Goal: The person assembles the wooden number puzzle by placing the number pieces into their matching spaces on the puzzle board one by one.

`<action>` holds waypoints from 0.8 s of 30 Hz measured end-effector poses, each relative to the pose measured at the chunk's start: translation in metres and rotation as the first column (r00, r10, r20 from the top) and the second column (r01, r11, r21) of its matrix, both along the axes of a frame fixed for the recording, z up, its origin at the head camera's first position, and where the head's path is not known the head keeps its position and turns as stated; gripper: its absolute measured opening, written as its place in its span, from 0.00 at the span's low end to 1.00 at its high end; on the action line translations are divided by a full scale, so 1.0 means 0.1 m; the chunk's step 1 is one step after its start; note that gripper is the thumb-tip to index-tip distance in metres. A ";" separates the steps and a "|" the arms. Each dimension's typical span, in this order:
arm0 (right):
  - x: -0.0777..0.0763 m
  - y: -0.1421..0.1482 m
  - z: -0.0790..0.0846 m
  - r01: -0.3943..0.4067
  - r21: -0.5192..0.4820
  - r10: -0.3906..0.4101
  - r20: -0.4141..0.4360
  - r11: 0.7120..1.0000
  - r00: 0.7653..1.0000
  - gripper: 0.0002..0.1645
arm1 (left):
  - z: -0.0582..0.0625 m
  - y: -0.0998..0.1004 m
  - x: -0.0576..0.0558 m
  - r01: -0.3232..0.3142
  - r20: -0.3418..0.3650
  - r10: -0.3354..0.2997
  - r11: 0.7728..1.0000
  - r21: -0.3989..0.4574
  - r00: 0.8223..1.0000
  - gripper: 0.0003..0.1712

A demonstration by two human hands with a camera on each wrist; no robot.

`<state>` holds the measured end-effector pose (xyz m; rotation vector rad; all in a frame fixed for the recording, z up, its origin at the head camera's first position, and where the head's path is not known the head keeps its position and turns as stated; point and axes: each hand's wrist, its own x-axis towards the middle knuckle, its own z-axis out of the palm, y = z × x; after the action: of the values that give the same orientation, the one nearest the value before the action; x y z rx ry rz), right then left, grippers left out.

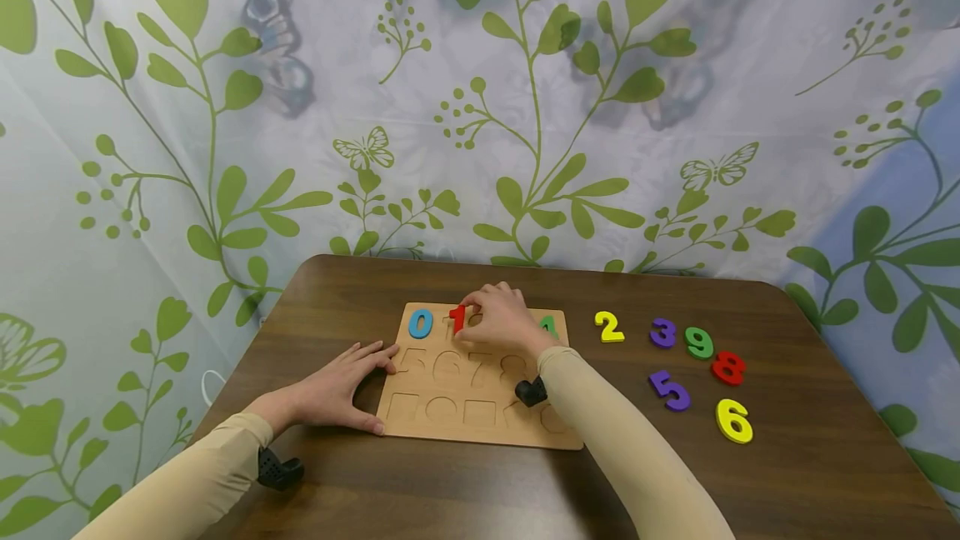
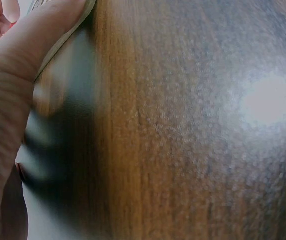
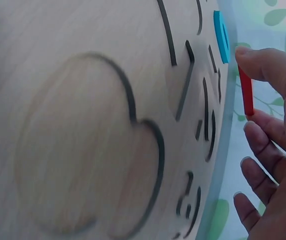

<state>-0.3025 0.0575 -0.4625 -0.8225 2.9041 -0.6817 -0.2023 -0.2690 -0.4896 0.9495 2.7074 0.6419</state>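
Note:
My right hand (image 1: 501, 319) pinches a red number 1 piece (image 1: 457, 317) between thumb and fingertips, over the top row of a wooden number puzzle board (image 1: 480, 438). The right wrist view shows the red piece (image 3: 246, 92) upright between the thumb and a finger, standing off the board's face. A blue 0 (image 1: 421, 323) sits in the top left of the board. At the top right lies a green 4 (image 1: 549, 326), partly hidden by the right hand. My left hand (image 1: 337, 386) rests with spread fingers at the board's left edge, thumb by its lower left corner.
Right of the board lie a yellow 2 (image 1: 609, 327), purple 3 (image 1: 663, 332), green 9 (image 1: 699, 343), red 8 (image 1: 728, 368), purple 5 (image 1: 670, 390) and yellow 6 (image 1: 733, 421). The brown table (image 1: 480, 490) backs onto a leaf-patterned curtain (image 1: 420, 148).

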 end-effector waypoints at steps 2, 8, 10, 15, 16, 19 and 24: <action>0.00 -0.03 -0.01 0.006 0.005 -0.006 0.009 1.000 1.000 0.33 | 0.00 0.00 0.00 0.000 0.001 0.000 1.000 0.002 1.000 0.46; 0.00 -0.11 -0.04 0.023 0.026 -0.024 0.014 0.999 1.000 0.31 | -0.01 0.00 0.00 0.001 0.004 -0.001 1.000 0.001 1.000 0.46; 0.00 -0.13 -0.05 0.030 0.032 -0.031 0.006 0.999 1.000 0.31 | -0.01 -0.01 0.00 0.000 0.006 0.000 1.000 -0.001 1.000 0.46; 0.00 -0.16 -0.07 0.049 0.056 -0.049 0.002 0.997 0.999 0.31 | -0.01 0.00 0.00 -0.002 0.012 0.002 1.000 -0.004 1.000 0.47; 0.00 -0.17 -0.08 0.052 0.057 -0.052 0.002 0.997 0.999 0.31 | 0.00 0.00 0.00 -0.003 0.013 0.003 1.000 -0.005 1.000 0.47; -0.01 -0.17 -0.09 0.056 0.056 -0.057 0.003 0.997 0.998 0.31 | 0.00 0.00 0.00 -0.006 0.017 0.006 1.000 -0.004 1.000 0.47; 0.00 -0.17 -0.09 0.063 0.045 -0.063 0.010 0.997 0.998 0.32 | 0.00 0.00 0.01 -0.004 0.017 0.004 1.000 -0.003 1.000 0.46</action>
<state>-0.3027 0.0404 -0.4713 -0.7228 2.9344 -0.6221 -0.2016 -0.2691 -0.4894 0.9346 2.6955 0.6429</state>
